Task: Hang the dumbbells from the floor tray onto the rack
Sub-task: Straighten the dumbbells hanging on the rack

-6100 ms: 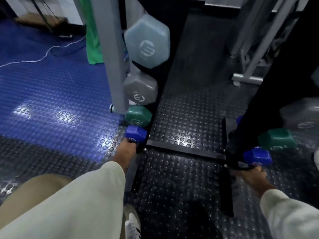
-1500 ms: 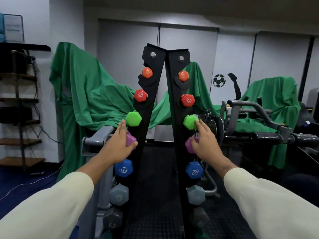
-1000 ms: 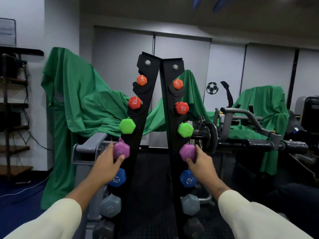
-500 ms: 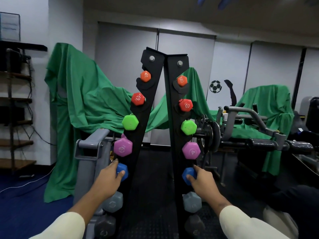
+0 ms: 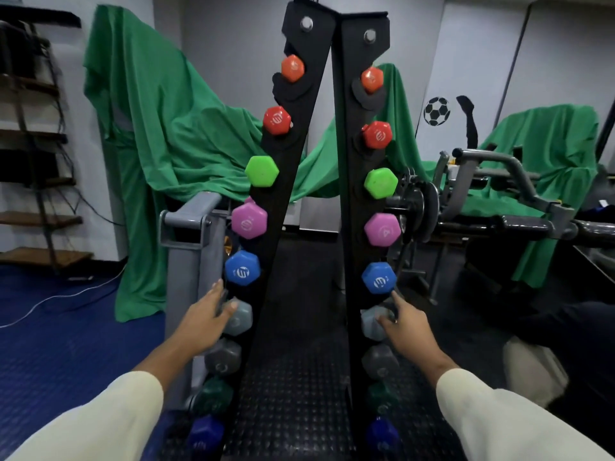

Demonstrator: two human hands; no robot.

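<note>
Both hands have come down another rung since a moment ago: they were at the blue dumbbells and are now at the light grey pair below. The left hand (image 5: 203, 322) lies on the left grey dumbbell (image 5: 238, 317), thumb over its face, fingers spread and only loosely curled, not clamped. The right hand (image 5: 406, 327) touches the right grey dumbbell (image 5: 372, 322) with loose, half-open fingers, forefinger pointing up toward the blue dumbbell (image 5: 378, 277). Neither hand carries anything, and every peg in sight on the black rack (image 5: 346, 194) is filled, from orange at the top to dark blue near the floor, so the hanging looks finished or nearly so, and this reads as a check that each weight sits firm. The floor tray is out of view, so I cannot tell whether anything is left in it. Around the rack, a grey machine frame (image 5: 186, 224) stands just beside the left column and crowds that hand, a weight bar (image 5: 499, 224) juts in on the right, and green cloth (image 5: 173, 128) hangs behind.
</note>
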